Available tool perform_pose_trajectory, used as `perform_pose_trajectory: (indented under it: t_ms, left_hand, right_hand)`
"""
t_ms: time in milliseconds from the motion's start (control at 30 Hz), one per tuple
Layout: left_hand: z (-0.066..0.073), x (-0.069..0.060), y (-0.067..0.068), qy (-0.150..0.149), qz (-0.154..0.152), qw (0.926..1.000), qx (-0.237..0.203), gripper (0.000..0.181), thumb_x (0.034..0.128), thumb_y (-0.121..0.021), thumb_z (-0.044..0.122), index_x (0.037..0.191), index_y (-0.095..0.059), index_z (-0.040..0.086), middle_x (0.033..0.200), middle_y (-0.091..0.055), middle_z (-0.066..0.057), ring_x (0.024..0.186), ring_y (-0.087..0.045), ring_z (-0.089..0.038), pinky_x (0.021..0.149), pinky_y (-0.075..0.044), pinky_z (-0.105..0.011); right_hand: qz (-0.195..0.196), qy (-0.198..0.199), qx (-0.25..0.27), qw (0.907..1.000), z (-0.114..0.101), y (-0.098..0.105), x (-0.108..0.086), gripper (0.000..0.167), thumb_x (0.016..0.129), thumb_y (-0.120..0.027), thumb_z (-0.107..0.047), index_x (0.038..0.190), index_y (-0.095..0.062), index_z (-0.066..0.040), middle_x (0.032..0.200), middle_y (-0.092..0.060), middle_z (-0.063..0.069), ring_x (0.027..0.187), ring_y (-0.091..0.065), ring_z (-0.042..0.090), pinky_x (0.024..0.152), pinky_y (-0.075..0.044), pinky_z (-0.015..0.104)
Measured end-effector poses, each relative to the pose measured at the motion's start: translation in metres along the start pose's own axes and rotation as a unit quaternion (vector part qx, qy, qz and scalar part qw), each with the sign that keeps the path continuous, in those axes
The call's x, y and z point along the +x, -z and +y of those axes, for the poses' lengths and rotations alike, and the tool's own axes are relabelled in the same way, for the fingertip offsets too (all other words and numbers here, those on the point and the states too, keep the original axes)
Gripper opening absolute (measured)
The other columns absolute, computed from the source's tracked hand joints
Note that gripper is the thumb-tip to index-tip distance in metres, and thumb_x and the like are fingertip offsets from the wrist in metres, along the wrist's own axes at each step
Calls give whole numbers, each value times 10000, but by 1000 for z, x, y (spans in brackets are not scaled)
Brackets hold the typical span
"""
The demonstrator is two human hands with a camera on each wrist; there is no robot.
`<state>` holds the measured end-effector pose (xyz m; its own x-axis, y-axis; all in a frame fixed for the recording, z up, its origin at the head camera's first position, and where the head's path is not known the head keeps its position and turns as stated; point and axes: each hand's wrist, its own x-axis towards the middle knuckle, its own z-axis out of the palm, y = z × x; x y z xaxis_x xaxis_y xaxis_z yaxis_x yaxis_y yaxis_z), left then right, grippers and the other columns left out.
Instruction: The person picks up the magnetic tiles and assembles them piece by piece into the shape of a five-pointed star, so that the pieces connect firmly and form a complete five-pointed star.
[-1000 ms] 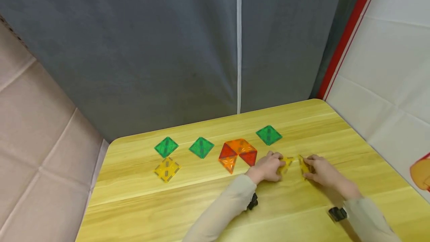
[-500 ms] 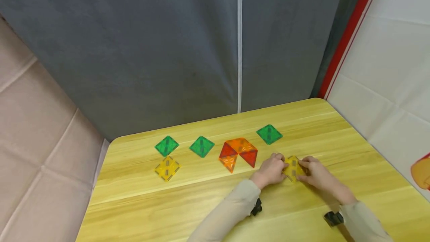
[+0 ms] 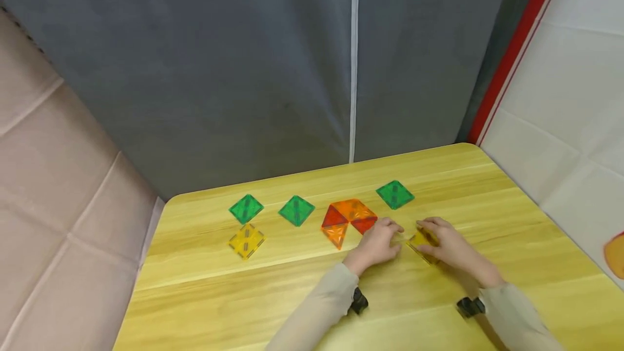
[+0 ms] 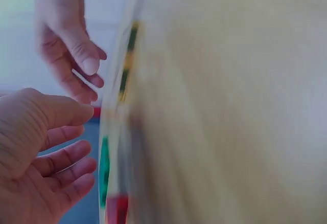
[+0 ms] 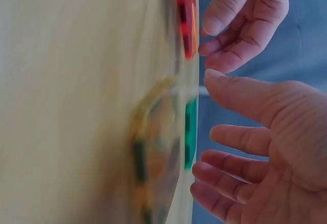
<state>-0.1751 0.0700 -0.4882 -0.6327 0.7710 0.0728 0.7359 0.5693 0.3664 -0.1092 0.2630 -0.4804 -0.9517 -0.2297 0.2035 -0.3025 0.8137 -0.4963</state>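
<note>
A pair of yellow translucent triangle tiles, joined into a diamond, lies flat on the table under my right hand. That hand hovers over it with thumb and fingers spread; in the right wrist view the fingers stand apart from the yellow tile edge. My left hand holds nothing. Its fingers are loosely bent, just left of the yellow diamond and partly over a red triangle tile. That tile belongs to a ring of red and orange triangles with a gap at the front.
Green diamonds lie along the back: one at the right, one in the middle, one at the left. Another yellow diamond touches or nearly touches the left green one. A grey curtain hangs behind the wooden table.
The two yellow triangles, held apart in separate hands, came together into a diamond. My left hand has since let go and drawn left. The right hand's fingers have loosened over the diamond.
</note>
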Motion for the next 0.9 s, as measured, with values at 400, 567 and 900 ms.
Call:
perform_pose_trajectory:
  t_ms: [400, 567, 900]
  left_hand:
    - [-55, -33, 20, 992, 1112, 9876, -503, 308, 829, -699, 151, 1125, -654, 76, 1113, -558, -46, 1040, -505, -195, 853, -457, -266]
    - [-72, -44, 23, 1581, 1626, 9730, -422, 397, 786, -735, 145, 1154, -625, 45, 1161, -519, -87, 1049, -469, -234, 867, -443, -314]
    - [-86, -55, 22, 2268, 1557, 9613, -130, 737, 727, -769, 311, 1305, -486, -49, 1238, -485, -179, 1116, -430, -320, 926, -406, -375]
  right_hand:
    - [-187, 147, 181, 9996, -33, -26, 52, 562, 786, -750, -120, 1236, -518, 123, 1220, -483, 313, 1104, -480, 470, 888, -427, 563]
    - [-47, 122, 171, 9998, -41, -41, 71, 595, 774, -766, -156, 1236, -520, 126, 1206, -503, 310, 1093, -496, 456, 898, -428, 554]
    - [-17, -386, 98, 9992, -57, -65, 94, 653, 781, -763, -239, 1235, -502, 152, 1146, -535, 292, 1025, -532, 417, 889, -449, 504]
